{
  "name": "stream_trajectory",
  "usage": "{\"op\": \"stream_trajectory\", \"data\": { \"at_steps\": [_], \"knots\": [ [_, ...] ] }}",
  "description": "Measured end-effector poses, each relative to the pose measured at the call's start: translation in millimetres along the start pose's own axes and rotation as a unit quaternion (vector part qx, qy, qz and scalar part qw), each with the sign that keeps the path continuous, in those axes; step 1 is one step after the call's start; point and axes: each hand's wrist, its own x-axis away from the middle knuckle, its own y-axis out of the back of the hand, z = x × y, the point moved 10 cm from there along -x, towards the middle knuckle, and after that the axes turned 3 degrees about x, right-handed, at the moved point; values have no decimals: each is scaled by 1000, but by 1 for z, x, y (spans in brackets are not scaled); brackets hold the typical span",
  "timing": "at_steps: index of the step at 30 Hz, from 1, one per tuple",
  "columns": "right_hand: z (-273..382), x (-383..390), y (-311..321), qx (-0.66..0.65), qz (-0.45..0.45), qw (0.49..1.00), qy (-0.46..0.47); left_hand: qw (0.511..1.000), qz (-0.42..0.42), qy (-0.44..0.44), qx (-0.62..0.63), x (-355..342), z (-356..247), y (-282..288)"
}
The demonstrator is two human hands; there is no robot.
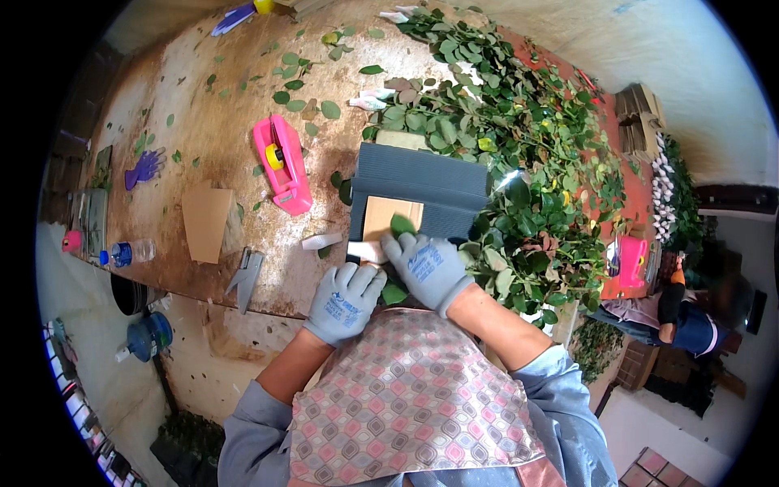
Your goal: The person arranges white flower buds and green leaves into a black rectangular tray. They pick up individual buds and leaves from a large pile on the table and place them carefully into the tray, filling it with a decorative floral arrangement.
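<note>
Both my hands wear grey gloves at the near edge of a worn table. My left hand rests on the near end of a white strip, fingers curled over the table's edge. My right hand presses flat on a tan cardboard sheet that lies on a stack of dark grey corrugated sheets. A green leaf sits just beyond its fingertips. A large heap of leafy green stems lies to the right of the stack, touching it.
A pink tape dispenser lies left of the stack, with a brown cardboard piece and a metal stapler nearer. A purple glove, a water bottle and loose leaves dot the table. Another person sits at right.
</note>
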Motion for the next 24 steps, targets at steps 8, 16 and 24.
{"op": "stream_trajectory", "data": {
  "at_steps": [8,16,24],
  "knots": [
    [-6,0,-7,-63,-7,998,21,996,0,75,46,-39,41,51],
    [-8,-3,-20,-83,7,997,7,982,165,10,-93,-45,86,23],
    [8,-6,-8,10,32,997,69,985,170,-12,-34,-28,46,42]
  ]
}}
